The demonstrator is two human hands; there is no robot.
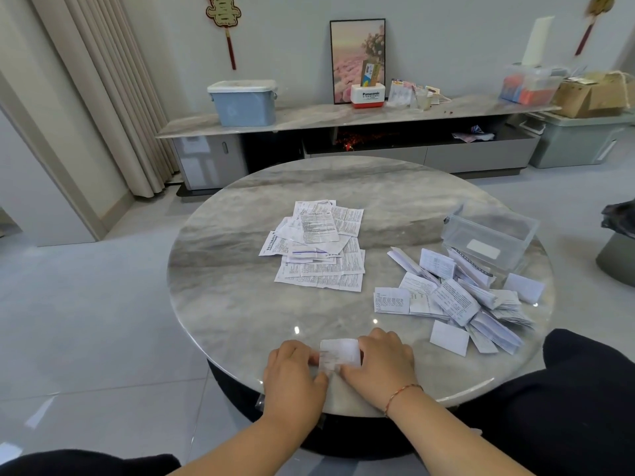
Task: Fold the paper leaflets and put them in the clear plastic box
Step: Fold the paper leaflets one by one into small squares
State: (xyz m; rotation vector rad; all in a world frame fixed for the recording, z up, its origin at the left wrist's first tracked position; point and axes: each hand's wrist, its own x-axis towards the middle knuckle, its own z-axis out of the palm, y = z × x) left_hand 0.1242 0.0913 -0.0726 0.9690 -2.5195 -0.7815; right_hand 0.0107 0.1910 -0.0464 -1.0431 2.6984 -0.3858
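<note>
Head view: left hand (pixel 292 369) rests at the near edge of the round table (pixel 223 286), fingers curled onto the left edge of a small folded leaflet (pixel 340 353). Right hand (pixel 381 364) presses its right edge, fingers bent. Unfolded leaflets (pixel 319 245) lie mid-table; folded leaflets (pixel 457 297) lie beside the clear plastic box (pixel 489 237).
</note>
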